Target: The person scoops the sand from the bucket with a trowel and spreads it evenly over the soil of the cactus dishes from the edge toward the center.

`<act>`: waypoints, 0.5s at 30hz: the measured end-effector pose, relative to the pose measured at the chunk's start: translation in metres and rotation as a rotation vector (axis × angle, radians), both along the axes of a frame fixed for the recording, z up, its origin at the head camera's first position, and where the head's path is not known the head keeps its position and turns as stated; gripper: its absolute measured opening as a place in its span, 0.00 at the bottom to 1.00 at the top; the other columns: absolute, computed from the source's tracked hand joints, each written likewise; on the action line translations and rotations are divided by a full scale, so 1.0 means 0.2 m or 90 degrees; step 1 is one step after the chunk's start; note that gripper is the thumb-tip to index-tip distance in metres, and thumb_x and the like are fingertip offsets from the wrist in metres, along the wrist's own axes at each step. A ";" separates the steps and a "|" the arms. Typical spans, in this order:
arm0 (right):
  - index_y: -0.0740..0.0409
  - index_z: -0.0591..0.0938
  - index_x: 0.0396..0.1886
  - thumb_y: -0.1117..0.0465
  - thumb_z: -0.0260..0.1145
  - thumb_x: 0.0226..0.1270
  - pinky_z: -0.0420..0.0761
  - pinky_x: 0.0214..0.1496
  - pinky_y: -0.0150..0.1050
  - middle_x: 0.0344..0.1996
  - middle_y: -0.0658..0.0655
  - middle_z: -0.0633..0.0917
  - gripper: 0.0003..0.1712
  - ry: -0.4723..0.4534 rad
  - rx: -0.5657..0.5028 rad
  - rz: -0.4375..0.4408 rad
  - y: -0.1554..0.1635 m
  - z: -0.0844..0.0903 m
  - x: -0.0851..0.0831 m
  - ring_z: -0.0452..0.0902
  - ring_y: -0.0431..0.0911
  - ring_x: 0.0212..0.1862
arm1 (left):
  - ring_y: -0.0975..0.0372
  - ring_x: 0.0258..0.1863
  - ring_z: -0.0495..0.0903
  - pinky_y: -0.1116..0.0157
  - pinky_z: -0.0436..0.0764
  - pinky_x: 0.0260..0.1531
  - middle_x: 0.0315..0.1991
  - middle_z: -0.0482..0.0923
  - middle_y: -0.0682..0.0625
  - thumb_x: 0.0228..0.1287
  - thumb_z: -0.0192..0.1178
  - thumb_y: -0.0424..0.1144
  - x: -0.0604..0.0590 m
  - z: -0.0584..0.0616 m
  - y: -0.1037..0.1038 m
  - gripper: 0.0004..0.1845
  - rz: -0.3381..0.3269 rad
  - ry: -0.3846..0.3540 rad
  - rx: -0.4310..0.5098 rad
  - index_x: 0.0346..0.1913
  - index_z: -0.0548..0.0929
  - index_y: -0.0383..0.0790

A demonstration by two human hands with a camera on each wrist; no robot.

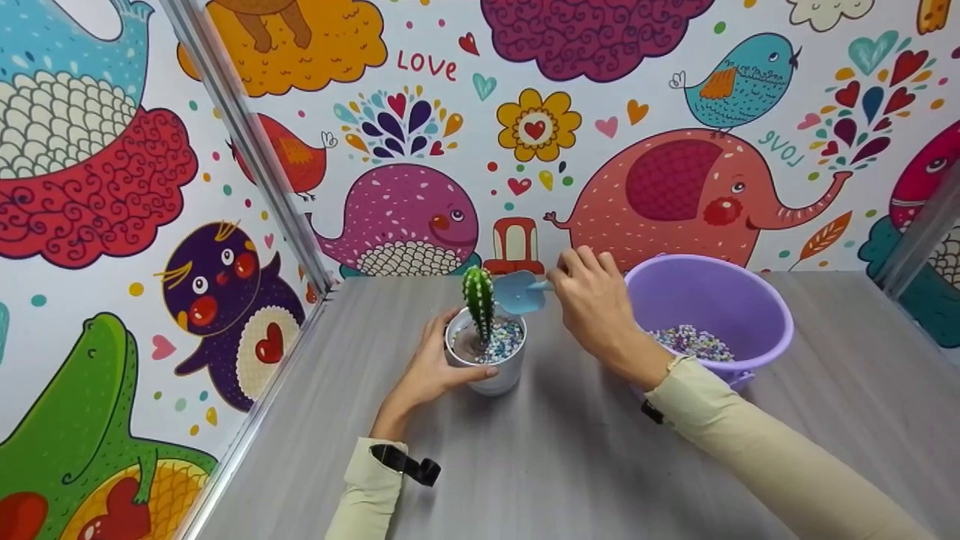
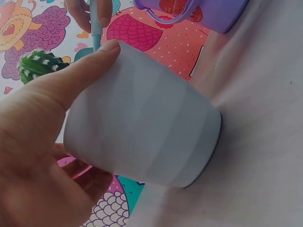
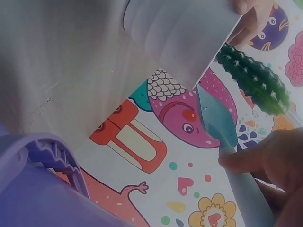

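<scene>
The left hand (image 1: 429, 369) wraps its fingers and thumb round a white pot (image 1: 491, 360) standing on the grey bench (image 1: 570, 450), left of centre. A green cactus (image 1: 478, 300) stands upright in the pot, with coloured pebbles (image 1: 504, 341) around its base. The right hand (image 1: 596, 307) grips the handle of a small blue trowel (image 1: 519, 291), whose blade sits just beside the cactus, above the pot's far right rim. A purple bucket (image 1: 709, 315) holding more pebbles stands to the right, near the wall.
</scene>
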State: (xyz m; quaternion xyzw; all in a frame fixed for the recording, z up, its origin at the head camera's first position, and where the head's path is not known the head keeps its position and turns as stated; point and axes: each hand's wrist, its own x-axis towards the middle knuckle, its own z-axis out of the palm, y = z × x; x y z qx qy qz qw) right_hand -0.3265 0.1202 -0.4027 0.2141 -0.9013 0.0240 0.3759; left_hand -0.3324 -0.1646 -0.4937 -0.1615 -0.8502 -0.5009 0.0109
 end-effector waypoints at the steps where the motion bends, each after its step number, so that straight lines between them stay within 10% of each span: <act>1: 0.61 0.93 0.49 0.67 0.78 0.65 0.73 0.46 0.48 0.42 0.61 0.84 0.12 0.001 -0.001 0.000 0.00 0.00 0.00 0.75 0.55 0.46 | 0.46 0.81 0.62 0.36 0.63 0.81 0.82 0.59 0.39 0.45 0.87 0.59 0.00 0.00 0.00 0.66 0.001 -0.003 0.000 0.85 0.60 0.49; 15: 0.60 0.93 0.44 0.65 0.81 0.64 0.70 0.48 0.51 0.38 0.58 0.84 0.10 -0.096 -0.072 -0.001 0.13 0.03 0.05 0.76 0.56 0.45 | 0.44 0.84 0.59 0.34 0.59 0.82 0.82 0.58 0.40 0.51 0.83 0.62 -0.01 0.00 -0.01 0.62 0.002 -0.008 -0.004 0.85 0.60 0.50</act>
